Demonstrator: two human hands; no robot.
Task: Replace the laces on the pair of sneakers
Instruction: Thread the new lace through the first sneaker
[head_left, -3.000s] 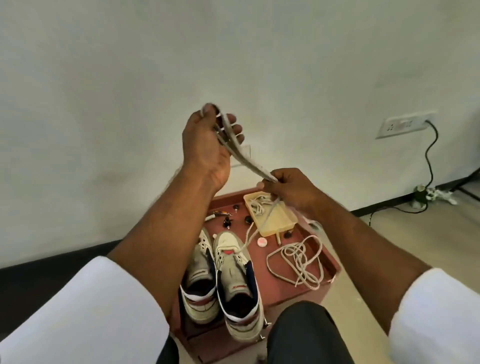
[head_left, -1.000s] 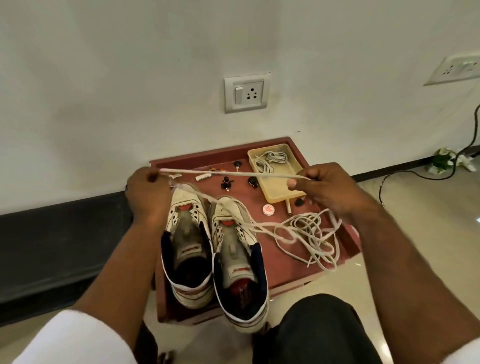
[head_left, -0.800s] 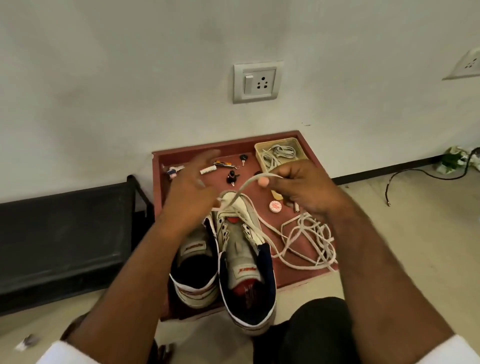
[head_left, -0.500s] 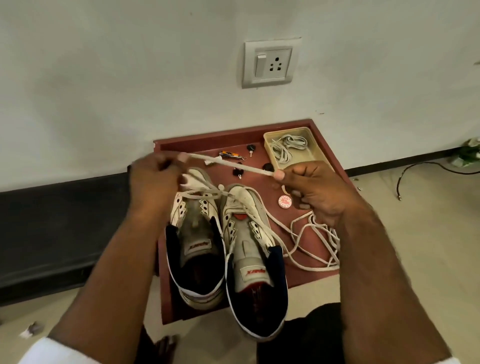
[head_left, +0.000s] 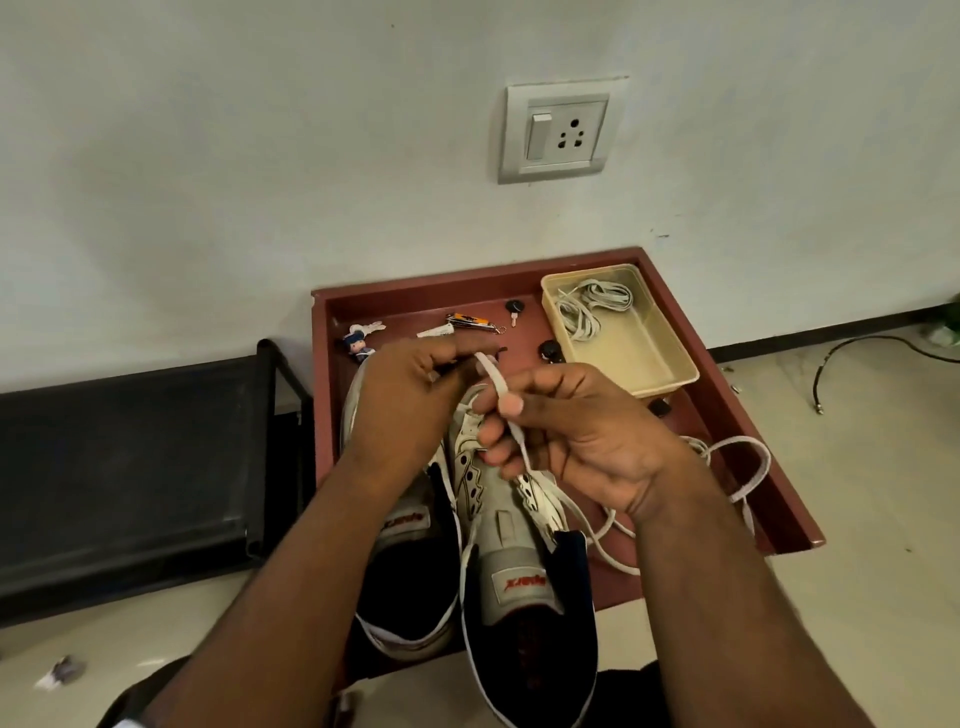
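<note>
Both hands have closed in since half a second ago: then they were apart with the lace stretched flat between them, now they meet over the toe of the right sneaker (head_left: 511, 540).

Left hand (head_left: 402, 410): fingers curled, the tips pinching the far end of the white lace (head_left: 493, 375) just above the toe. Right hand (head_left: 576, 436): thumb and forefinger pinch the same lace a little nearer, and the lace runs on down through the curled fingers to the eyelet rows of the right sneaker. From there it trails off to the right and lies in loose loops on the red tray (head_left: 675, 291) behind the right wrist.

Left sneaker (head_left: 405, 525) stands just beside the right one, touching it, mostly covered by the left forearm. Both sneakers sit on the near left part of the tray, heels toward the camera, the heel of the right one past the near rim.

Far right corner of tray: a beige plastic tub (head_left: 639, 364) with a second coiled lace (head_left: 587, 306) in it. Along the far side: a small figurine (head_left: 357, 344), a nail clipper (head_left: 475, 323), a small key (head_left: 514, 308), a black knob (head_left: 549, 351).

Tray is against a white wall with a switch socket (head_left: 563, 131) above it. A black bench (head_left: 130, 467) stands to the left.
</note>
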